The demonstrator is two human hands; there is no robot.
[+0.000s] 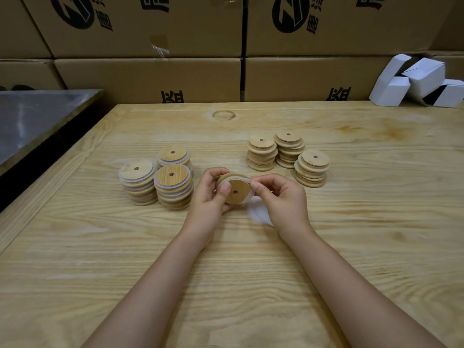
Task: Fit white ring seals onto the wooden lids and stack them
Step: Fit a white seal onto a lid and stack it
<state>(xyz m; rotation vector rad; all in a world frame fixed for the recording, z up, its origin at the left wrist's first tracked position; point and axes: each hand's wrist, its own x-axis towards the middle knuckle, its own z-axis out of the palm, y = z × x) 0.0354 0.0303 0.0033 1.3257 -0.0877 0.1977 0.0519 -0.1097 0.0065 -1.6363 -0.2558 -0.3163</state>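
My left hand [209, 194] grips a round wooden lid [236, 190] with a centre hole, held tilted above the table, thumb on its face. My right hand [281, 197] pinches a white ring seal [247, 181] at the lid's upper right edge; the seal runs partly round the rim. Loose white seals [258, 213] lie on the table under my right hand. To the left stand three stacks of lids with white seals [173, 189]. To the right stand three stacks of bare wooden lids [311, 169].
The wooden table [226, 259] stretches wide in front of me. A metal tray [30, 116] lies at the far left. Cardboard boxes [150, 76] wall off the back, and white folded cartons [414, 81] sit at the back right.
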